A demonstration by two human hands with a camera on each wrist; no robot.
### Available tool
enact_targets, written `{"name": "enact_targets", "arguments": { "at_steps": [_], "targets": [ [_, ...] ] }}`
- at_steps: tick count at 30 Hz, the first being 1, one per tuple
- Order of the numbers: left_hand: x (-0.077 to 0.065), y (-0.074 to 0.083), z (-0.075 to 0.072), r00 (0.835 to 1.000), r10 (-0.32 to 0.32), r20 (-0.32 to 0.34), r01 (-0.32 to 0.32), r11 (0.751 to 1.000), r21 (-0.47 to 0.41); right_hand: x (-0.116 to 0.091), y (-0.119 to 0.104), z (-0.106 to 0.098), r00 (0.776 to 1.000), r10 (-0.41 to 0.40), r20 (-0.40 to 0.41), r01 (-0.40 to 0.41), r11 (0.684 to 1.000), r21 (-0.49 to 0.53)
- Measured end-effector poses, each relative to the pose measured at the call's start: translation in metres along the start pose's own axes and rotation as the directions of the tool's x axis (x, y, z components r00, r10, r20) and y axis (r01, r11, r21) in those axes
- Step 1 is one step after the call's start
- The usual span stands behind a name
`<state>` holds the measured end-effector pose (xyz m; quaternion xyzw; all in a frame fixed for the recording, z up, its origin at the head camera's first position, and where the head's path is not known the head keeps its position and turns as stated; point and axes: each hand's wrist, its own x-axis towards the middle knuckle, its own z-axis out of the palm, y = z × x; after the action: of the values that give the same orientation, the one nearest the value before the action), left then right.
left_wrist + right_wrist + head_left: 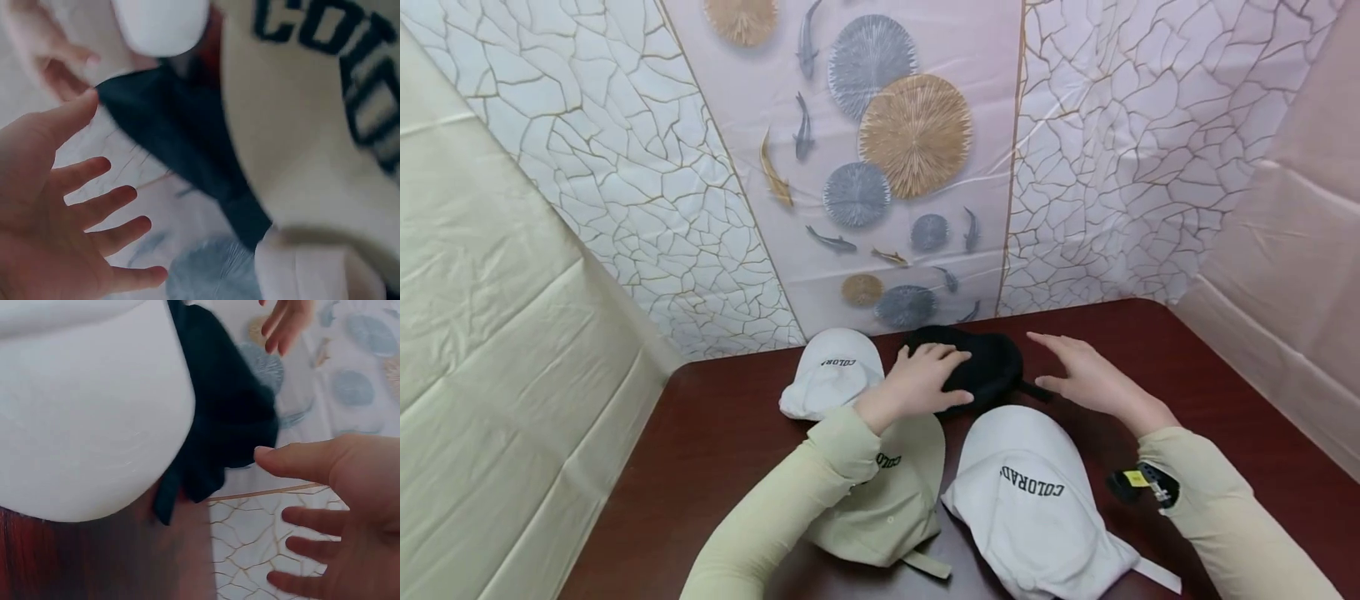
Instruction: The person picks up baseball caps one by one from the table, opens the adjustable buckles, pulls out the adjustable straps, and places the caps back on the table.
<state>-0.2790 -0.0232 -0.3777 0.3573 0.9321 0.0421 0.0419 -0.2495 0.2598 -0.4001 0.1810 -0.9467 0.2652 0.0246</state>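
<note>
A black cap [994, 367] lies at the back of the table, its strap pointing right. My left hand [923, 382], fingers spread, is over the left part of this cap in the head view and hides some of it. To the cap's right, my right hand [1090, 379] is held with fingers extended and thumb apart, holding nothing. The left wrist view shows the left palm [44, 212] facing the black cap [175, 125], with the thumb tip overlapping the cap's edge. In the right wrist view, the right thumb [300, 459] comes up to the black cloth [225, 412].
A white cap [1030, 508] lettered COLORAD sits front right; a beige cap [880, 517] lies beside it, partly under the left forearm. Another white cap [831, 375] stands back left. Patterned cloth [895, 250] hangs behind the dark red table [647, 500]. A black wrist device [1150, 483] is at the right cuff.
</note>
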Motion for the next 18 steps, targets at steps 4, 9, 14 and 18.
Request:
{"name": "enact_targets", "arguments": {
  "at_steps": [4, 9, 14, 18],
  "targets": [
    [0.015, 0.007, 0.019, 0.997, -0.019, 0.076, 0.011, 0.994, 0.108, 0.011, 0.006, 0.014, 0.998, -0.052, 0.031, 0.052, 0.999, -0.011],
    [0.027, 0.009, 0.034, 0.988, -0.040, 0.147, 0.025, 0.995, 0.101, 0.019, 0.010, 0.028, 0.992, -0.118, 0.047, 0.120, 0.992, -0.034],
    [0.033, 0.005, 0.043, 0.979, -0.032, 0.201, 0.011, 0.994, 0.108, 0.026, 0.011, 0.041, 0.986, -0.131, 0.103, 0.136, 0.990, -0.041],
    [0.036, 0.003, 0.052, 0.980, -0.030, 0.197, -0.002, 0.987, 0.161, 0.028, 0.012, 0.050, 0.985, -0.125, 0.117, 0.129, 0.991, -0.027]
  ]
}}
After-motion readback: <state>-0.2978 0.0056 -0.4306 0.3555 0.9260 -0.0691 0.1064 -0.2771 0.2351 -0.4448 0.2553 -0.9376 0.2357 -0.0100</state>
